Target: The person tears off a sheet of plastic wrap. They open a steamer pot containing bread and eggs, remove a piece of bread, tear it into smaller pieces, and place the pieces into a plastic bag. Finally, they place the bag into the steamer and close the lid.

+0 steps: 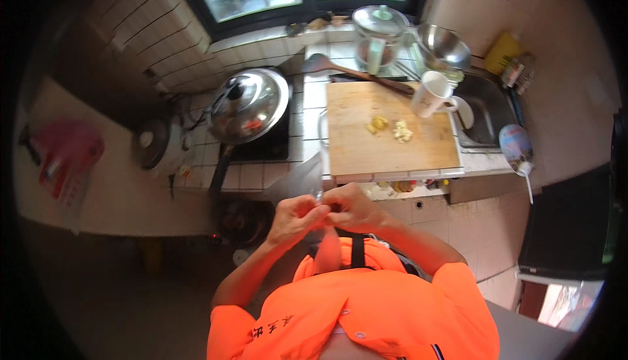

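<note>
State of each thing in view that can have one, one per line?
Left hand: fingers pinched on clear plastic bag
Right hand: fingers closed at same bag
Clear plastic bag: held up, contents unclear
Pan: covered by metal lid
Cutting board: flat
Yellow and pale pieces: cut, in separate piles
White mug: upright
Glass pitcher: lid on
Metal bowl: uncovered
</note>
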Available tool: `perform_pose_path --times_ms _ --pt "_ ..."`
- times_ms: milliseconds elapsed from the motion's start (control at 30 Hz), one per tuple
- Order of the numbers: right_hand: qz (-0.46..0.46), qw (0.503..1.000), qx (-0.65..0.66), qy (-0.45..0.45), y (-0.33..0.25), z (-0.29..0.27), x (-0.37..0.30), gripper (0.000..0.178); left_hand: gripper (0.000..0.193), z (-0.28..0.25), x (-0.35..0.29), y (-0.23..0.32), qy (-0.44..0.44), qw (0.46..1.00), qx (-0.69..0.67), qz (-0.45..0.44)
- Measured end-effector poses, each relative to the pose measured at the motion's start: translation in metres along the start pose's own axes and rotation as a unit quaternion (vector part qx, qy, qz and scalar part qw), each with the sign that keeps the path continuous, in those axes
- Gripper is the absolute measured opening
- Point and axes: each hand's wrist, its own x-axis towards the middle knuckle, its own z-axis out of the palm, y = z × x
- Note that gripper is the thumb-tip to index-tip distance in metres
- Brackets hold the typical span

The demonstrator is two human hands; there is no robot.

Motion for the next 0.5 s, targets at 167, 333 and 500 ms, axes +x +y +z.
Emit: perform_pose_path --times_ms 167,333,500 --pt "0.011 0.998 0.032 -0.045 0.000 -0.001 -0.004 0.030 0.016 -0.004 0.000 -0.004 -0.015 1.000 -0.012 -0.015" --pt "0.112 0.939 0.319 -0.063 0.006 -0.008 -0.017 0.023 0.013 -0.003 0.005 -0.016 -0.008 0.996 -0.089 0.019" --pt "0.099 0.923 0.369 0.048 0.018 -0.009 -0.023 0.018 0.014 -0.006 0.002 -0.019 0.055 0.996 -0.031 0.058"
